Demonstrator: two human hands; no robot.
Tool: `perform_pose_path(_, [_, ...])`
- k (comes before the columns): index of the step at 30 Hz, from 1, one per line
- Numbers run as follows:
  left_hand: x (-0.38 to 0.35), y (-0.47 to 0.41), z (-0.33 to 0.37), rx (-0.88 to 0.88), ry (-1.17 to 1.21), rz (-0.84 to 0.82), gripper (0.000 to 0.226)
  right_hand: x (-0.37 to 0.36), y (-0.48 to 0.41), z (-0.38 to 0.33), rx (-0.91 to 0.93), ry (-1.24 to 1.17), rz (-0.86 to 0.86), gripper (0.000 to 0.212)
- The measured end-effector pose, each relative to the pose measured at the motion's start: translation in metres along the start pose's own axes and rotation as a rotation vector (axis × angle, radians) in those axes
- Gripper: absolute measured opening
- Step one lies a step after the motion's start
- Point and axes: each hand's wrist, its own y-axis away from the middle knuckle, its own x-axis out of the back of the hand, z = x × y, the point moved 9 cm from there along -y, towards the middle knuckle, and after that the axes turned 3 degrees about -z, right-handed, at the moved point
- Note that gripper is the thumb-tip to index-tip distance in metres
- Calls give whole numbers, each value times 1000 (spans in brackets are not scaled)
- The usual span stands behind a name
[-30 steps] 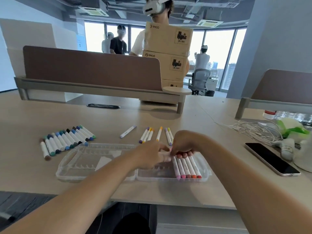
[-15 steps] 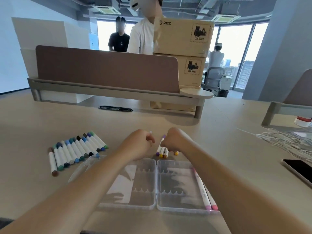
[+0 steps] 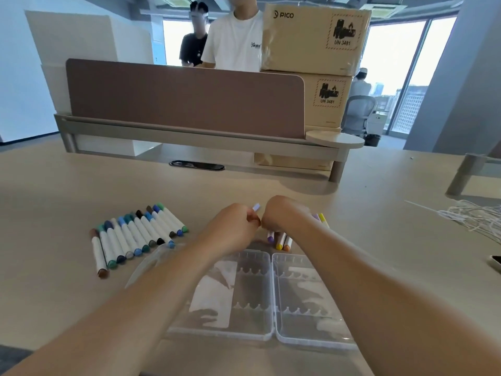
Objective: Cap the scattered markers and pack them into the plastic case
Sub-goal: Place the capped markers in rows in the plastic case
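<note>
The clear plastic case (image 3: 272, 331) lies open and flat on the desk in front of me, and my forearms cross over it. Just beyond it, my left hand (image 3: 233, 226) and right hand (image 3: 284, 215) are curled, knuckles touching. Both pinch a lilac marker (image 3: 256, 207) whose end pokes up between them. Under my right hand lie loose purple, yellow and orange markers (image 3: 279, 242). To the left, a row of capped blue, green and brown markers (image 3: 135, 236) lies on the desk. Any markers in the case's right half are hidden by my right arm.
A brown desk divider (image 3: 184, 99) and stacked cardboard boxes (image 3: 311, 39) stand behind, with people beyond them. White cables (image 3: 474, 217) and a phone's edge (image 3: 496, 263) lie at the right. A black cable slot (image 3: 196, 165) sits ahead.
My hands left the case, moved forward to the loose markers and came together on a lilac marker. The view shifted, so the case now lies lower and nearer.
</note>
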Motion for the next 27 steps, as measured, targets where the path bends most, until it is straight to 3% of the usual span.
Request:
perform_pose_path(3, [1,4,-1,5,-6,16,29,6,7,4,61,-13,-21,17])
perform_pose_path(9, [-15,22,22,-38,33,-38,26,22,66,51,161,-190,-50,28])
perform_pose_path(16, [-55,65,82,-166,-61,-152,28,-2,124,109,109,-140,-153,26])
perform_pose_path(22, [-83,82,88,-196,-102,-187,28,-37,150,126,89,-170,-262,28])
perform_pose_path(27, [-92,93,95,-276,-92,-253,28,-47,142,129,76,-147,-242,51])
